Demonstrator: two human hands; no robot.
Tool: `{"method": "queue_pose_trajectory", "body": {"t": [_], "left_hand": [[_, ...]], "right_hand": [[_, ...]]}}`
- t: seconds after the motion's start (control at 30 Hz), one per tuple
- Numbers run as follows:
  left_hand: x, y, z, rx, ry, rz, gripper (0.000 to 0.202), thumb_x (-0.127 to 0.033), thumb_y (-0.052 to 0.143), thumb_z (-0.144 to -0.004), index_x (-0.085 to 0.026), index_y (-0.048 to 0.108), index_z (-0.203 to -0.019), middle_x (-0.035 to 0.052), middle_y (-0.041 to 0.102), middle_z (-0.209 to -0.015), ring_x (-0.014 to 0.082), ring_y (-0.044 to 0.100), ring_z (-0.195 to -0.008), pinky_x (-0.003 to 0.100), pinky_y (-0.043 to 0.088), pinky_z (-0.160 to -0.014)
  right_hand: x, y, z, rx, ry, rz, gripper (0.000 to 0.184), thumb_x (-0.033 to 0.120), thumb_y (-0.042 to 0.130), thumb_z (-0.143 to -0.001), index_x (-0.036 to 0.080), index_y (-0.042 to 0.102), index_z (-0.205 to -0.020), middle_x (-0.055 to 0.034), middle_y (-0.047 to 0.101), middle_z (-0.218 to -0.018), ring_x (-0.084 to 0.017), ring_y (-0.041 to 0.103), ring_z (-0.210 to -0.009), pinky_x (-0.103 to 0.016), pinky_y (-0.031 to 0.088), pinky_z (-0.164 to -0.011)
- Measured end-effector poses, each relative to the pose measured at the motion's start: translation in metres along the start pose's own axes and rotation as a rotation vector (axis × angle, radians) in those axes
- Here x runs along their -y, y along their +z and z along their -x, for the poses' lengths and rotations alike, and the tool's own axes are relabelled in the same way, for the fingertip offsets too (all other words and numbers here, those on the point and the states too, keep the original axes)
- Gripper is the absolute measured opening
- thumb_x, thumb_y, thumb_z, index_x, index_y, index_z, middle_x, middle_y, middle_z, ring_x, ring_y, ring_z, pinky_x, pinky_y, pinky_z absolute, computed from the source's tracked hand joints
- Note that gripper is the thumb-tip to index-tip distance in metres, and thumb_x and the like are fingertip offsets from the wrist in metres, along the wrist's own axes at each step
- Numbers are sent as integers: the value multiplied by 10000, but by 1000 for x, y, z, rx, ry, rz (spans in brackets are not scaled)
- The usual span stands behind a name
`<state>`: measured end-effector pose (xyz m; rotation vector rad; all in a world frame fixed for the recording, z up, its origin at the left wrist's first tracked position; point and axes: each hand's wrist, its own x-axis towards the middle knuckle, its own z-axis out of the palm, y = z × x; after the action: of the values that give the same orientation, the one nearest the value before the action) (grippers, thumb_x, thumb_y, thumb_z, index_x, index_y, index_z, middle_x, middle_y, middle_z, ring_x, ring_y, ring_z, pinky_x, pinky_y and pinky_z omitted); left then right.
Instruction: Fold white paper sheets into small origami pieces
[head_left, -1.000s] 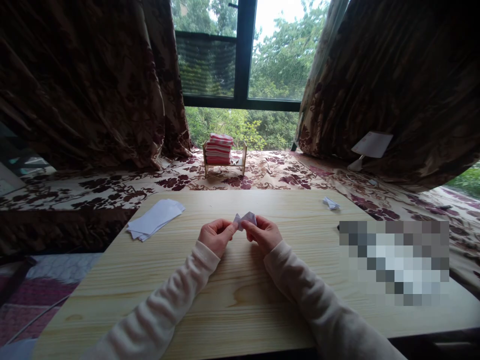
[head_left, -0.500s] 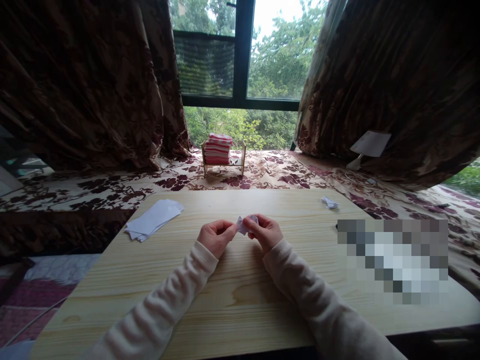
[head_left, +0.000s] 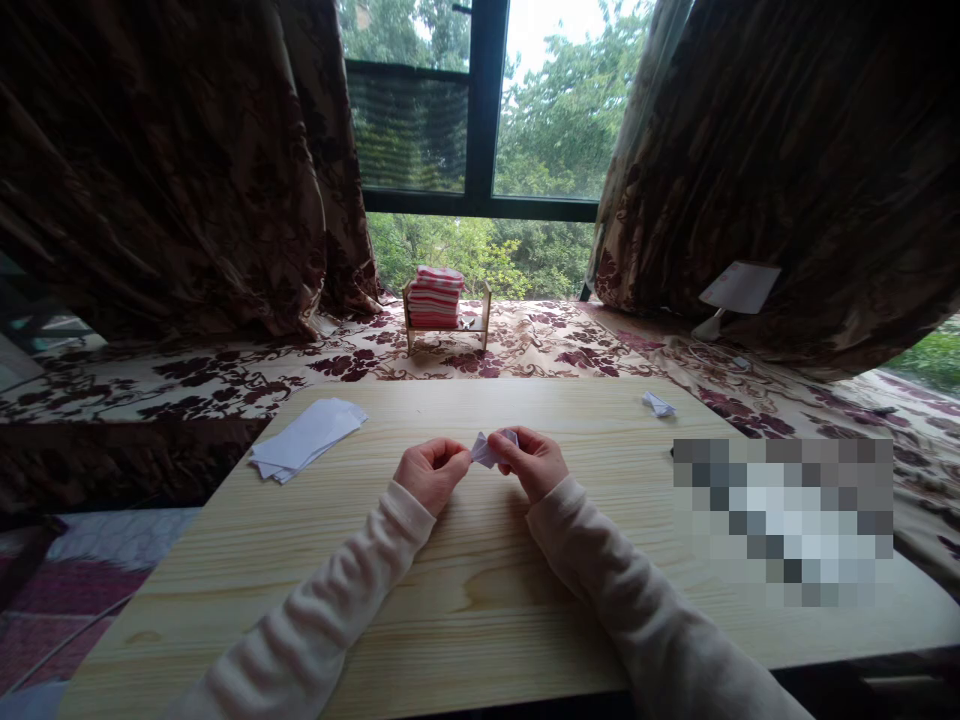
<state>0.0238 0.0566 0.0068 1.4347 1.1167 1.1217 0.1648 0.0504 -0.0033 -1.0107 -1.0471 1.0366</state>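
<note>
A small folded piece of pale paper (head_left: pixel 486 449) is held just above the wooden table (head_left: pixel 465 600), near its middle. My left hand (head_left: pixel 431 472) pinches its left end with curled fingers. My right hand (head_left: pixel 532 462) is closed over its right side and hides part of it. Both arms wear cream knitted sleeves.
A stack of white paper sheets (head_left: pixel 306 438) lies at the table's far left. A small folded paper piece (head_left: pixel 658 404) sits at the far right. Behind the table, a little wooden rack with red-striped cloth (head_left: pixel 442 300) stands on a floral-covered ledge by the window. Dark curtains hang on both sides.
The paper piece has been pressed smaller and sits lower, with my right fingers covering more of it. Both hands stay in nearly the same place.
</note>
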Motion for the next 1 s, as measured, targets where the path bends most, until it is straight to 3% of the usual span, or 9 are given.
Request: {"method": "queue_pose_trajectory", "body": {"t": [0.27, 0.47, 0.67, 0.87, 1.0], "left_hand": [[-4, 0, 1, 51, -17, 58, 147, -267, 555, -620, -131, 608, -635, -31, 504, -503, 90, 448, -500, 220, 362, -523], [-14, 1, 7, 130, 54, -17, 237, -348, 584, -635, -122, 595, -564, -36, 454, -484, 78, 375, -497, 211, 290, -482], [-14, 0, 9, 144, 83, -62, 221, -312, 561, -655, -102, 606, -599, -28, 447, -488, 81, 361, -495, 217, 273, -477], [-15, 2, 12, 148, 199, -107, 190, -253, 537, -680, -111, 629, -594, -5, 479, -560, 97, 402, -544, 228, 297, -510], [-13, 4, 10, 125, 117, -69, 185, -266, 567, -659, -120, 625, -561, -18, 472, -506, 91, 403, -522, 222, 304, -504]], "right_hand": [[0, -1, 0, 17, -2, 19, 284, 400, 673, -598, 127, 600, -624, 47, 456, -396, -57, 377, -386, -194, 283, -391], [1, 1, 3, 96, 26, 30, 284, 401, 682, -581, 133, 589, -605, 40, 476, -435, -61, 388, -409, -196, 298, -405], [-1, 1, 5, 165, -18, 117, 286, 404, 671, -589, 136, 569, -577, 34, 477, -460, -65, 391, -427, -201, 316, -417], [3, 0, 7, 149, -108, 171, 374, 446, 566, -688, 146, 490, -478, 38, 413, -429, -61, 371, -420, -197, 310, -412], [5, 1, 7, 63, -65, 194, 410, 491, 517, -716, 144, 504, -500, 33, 419, -419, -62, 376, -405, -196, 330, -401]]}}
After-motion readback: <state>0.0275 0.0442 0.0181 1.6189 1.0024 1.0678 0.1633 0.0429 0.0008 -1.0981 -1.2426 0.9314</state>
